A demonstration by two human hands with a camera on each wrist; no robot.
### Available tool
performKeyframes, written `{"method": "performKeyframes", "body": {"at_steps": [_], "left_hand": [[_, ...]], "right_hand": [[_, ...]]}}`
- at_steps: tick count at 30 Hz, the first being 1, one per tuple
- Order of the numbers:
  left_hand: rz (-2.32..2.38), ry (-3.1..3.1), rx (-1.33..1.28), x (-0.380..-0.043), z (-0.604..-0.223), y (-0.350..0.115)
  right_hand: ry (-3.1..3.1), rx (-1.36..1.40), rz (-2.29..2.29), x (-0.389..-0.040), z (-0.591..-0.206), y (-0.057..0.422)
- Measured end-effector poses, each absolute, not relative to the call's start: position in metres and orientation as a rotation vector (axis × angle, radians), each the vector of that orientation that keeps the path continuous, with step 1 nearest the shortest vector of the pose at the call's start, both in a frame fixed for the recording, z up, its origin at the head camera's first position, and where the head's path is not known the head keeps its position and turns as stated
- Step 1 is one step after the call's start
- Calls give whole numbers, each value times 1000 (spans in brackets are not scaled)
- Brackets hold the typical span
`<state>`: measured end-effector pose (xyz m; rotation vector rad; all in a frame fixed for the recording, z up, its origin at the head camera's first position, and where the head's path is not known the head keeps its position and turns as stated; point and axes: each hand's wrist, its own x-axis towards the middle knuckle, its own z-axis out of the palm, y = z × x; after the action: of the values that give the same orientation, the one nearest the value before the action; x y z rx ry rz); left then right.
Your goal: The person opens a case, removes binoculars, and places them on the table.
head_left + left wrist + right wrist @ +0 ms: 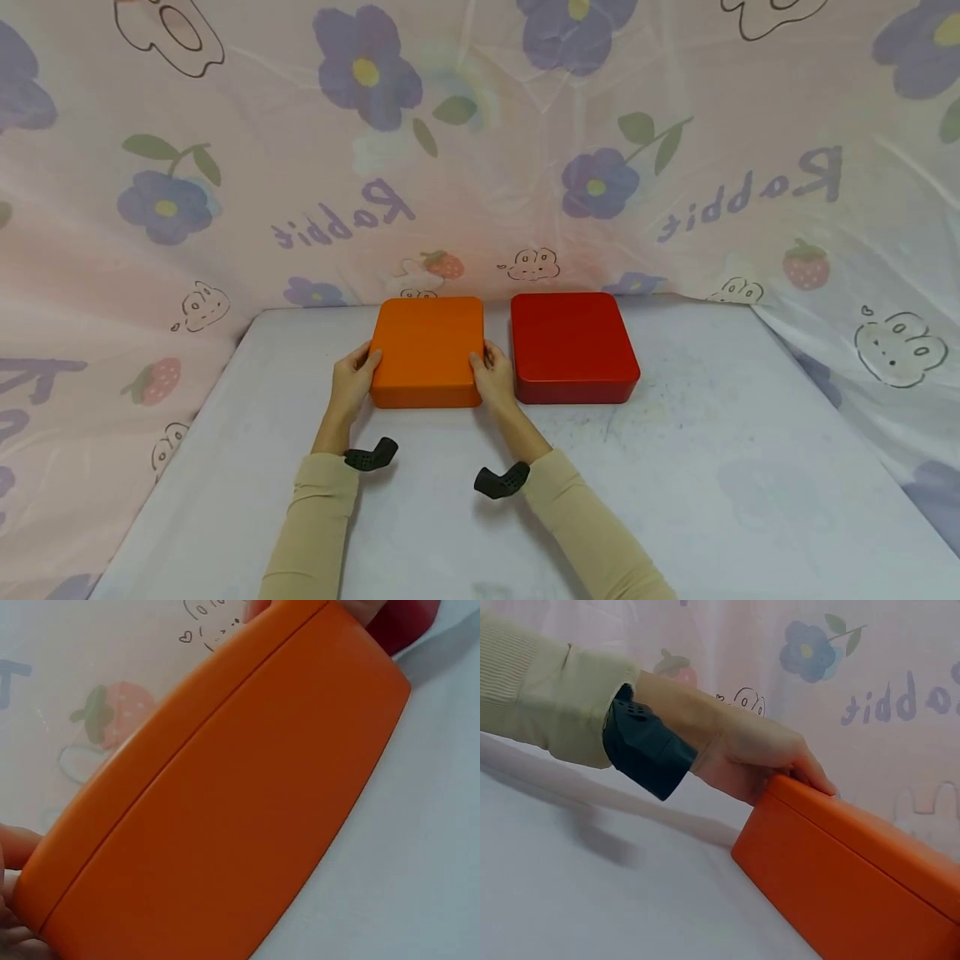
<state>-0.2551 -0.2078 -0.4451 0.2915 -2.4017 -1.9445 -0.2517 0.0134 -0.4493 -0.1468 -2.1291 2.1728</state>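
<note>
An orange square box (427,342) with rounded corners lies between the two hands in the head view. A thin seam runs along its side near the top in the left wrist view. My left hand (351,385) grips its left side, thumb on the upper edge. At its right side my right hand (495,379) holds on, thumb over the top edge and fingers along the side, partly hidden. The right wrist view shows the left hand (757,754) on the box's end. Just right of the right hand sits a red square box (573,346) of similar size.
Both boxes stand near the back edge of a white table (697,467). Behind and beside it hangs a pale patterned curtain (480,167) with flowers and rabbits. Each wrist wears a black camera mount (372,455), by a beige sleeve (311,525).
</note>
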Motion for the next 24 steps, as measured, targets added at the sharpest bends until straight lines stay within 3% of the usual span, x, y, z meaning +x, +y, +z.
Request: {"method": "performKeyframes", "body": {"at_steps": [24], "left_hand": [[-1562,-2676,140,-252,-424,-210]], "right_hand": [[-2396,-169,1933,-248,-434,14]]}}
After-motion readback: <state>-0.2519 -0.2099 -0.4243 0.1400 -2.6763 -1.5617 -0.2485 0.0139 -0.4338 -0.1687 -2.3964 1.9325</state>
